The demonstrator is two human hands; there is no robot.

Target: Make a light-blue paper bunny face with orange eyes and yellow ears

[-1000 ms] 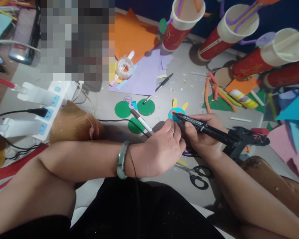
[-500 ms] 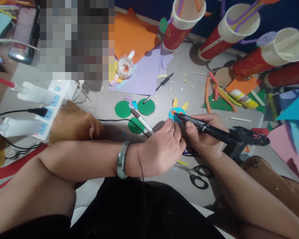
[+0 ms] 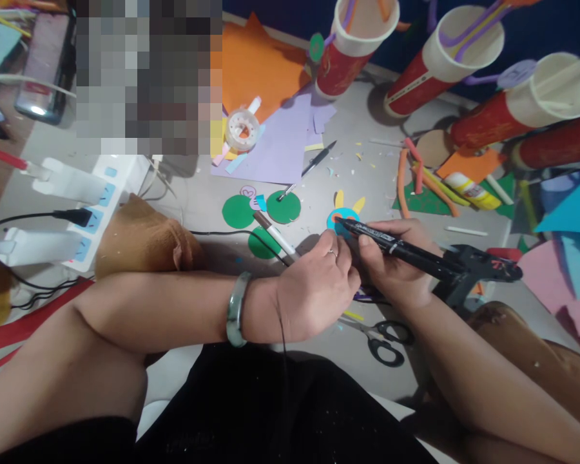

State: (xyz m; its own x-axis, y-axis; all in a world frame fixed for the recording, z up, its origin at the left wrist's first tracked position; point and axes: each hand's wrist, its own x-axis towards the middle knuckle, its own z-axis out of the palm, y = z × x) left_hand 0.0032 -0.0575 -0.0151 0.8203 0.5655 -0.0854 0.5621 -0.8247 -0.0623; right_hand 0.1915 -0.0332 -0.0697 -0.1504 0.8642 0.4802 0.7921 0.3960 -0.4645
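Note:
My right hand (image 3: 406,274) grips a black marker (image 3: 396,247), its tip on an orange spot of a small blue paper cut-out (image 3: 344,211). That cut-out is round, with two yellow ear-like strips on top. At its lower edge, the curled fingers of my left hand (image 3: 314,293) press together on the paper; the fingertips are partly hidden. A brown-and-white marker (image 3: 276,234) lies beside my left hand, near green paper circles (image 3: 238,211). Below the hands rest black-handled scissors (image 3: 377,330).
Red paper cups (image 3: 348,58) line the back right. Purple paper (image 3: 275,142), orange paper (image 3: 265,71) and a tape roll (image 3: 243,129) lie behind. A glue stick (image 3: 472,191) is at right. A power strip (image 3: 94,209) with cables stands at left. A black stand (image 3: 483,264) is beside my right hand.
The marker tip has shifted very slightly left and down on the orange spot. Both hands otherwise stay in place.

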